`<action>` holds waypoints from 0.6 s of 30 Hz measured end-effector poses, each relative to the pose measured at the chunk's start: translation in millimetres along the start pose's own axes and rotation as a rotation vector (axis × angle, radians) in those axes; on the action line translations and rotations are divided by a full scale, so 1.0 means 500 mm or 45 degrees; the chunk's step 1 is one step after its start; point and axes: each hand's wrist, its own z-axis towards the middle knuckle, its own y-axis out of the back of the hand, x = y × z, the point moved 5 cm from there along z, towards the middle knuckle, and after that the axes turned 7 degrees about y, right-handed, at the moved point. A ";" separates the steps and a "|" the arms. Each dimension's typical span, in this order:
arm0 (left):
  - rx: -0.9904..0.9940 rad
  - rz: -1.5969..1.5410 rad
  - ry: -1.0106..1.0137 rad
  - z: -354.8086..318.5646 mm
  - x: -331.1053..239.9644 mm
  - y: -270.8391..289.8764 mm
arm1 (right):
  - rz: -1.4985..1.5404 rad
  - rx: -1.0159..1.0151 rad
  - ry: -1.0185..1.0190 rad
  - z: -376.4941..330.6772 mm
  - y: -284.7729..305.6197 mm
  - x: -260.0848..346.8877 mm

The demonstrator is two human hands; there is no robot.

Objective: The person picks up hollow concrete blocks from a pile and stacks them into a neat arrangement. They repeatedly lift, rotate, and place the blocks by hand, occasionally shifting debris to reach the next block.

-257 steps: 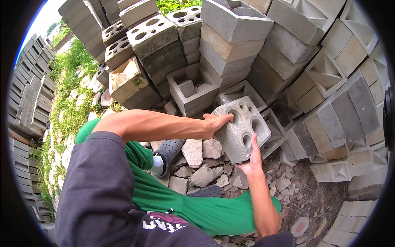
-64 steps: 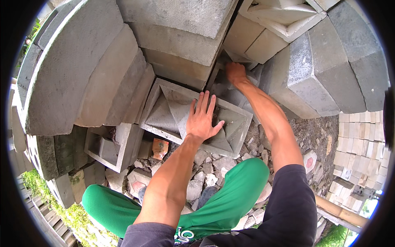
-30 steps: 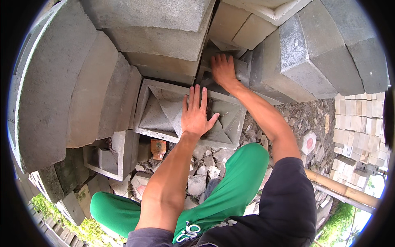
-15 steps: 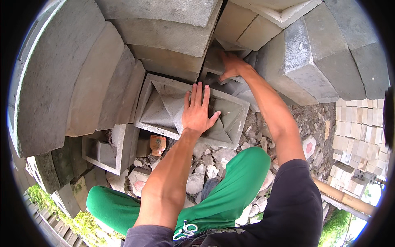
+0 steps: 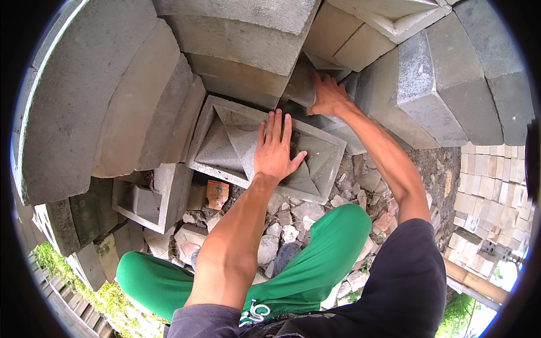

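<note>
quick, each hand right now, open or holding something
Left hand: open, on the recessed concrete block.
Right hand: against a gray block; whether it grips cannot be told.

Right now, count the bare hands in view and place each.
2: the left hand lies on the recessed concrete block; the right hand touches a grey block farther back. No others show.

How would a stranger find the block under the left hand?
Start at the stack of concrete blocks at top centre. At its foot, towards the person's green trousers, lies a rectangular block with the left hand spread over it. Unlike the plain-sided stack and the box-like block at its lower left, it shows sloping triangular facets inside a rim.
</note>
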 end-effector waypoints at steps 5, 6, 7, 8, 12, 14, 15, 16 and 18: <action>0.026 0.021 0.022 -0.009 0.003 0.000 | -0.058 -0.005 0.117 -0.018 0.005 0.021; 0.026 0.019 0.021 -0.010 0.002 -0.002 | -0.062 -0.018 0.124 -0.016 0.003 0.021; 0.022 0.035 0.020 -0.009 0.005 -0.003 | -0.066 -0.031 0.132 -0.013 0.001 0.022; 0.017 0.047 0.011 -0.006 0.003 -0.006 | -0.066 0.001 0.135 -0.002 0.001 0.011; 0.014 0.036 0.010 -0.003 -0.003 -0.002 | -0.112 0.069 0.109 0.048 0.031 -0.015; 0.076 0.050 0.015 -0.006 -0.006 -0.003 | -0.189 0.076 0.077 0.034 0.029 -0.005; 0.078 0.048 0.018 -0.006 -0.006 -0.004 | -0.205 0.030 0.087 0.026 0.033 0.000; 0.081 0.044 0.019 -0.005 -0.007 -0.005 | -0.222 -0.016 0.096 0.019 0.040 0.003; 0.053 0.034 0.009 -0.005 -0.003 -0.008 | -0.249 -0.077 0.117 -0.005 0.052 0.020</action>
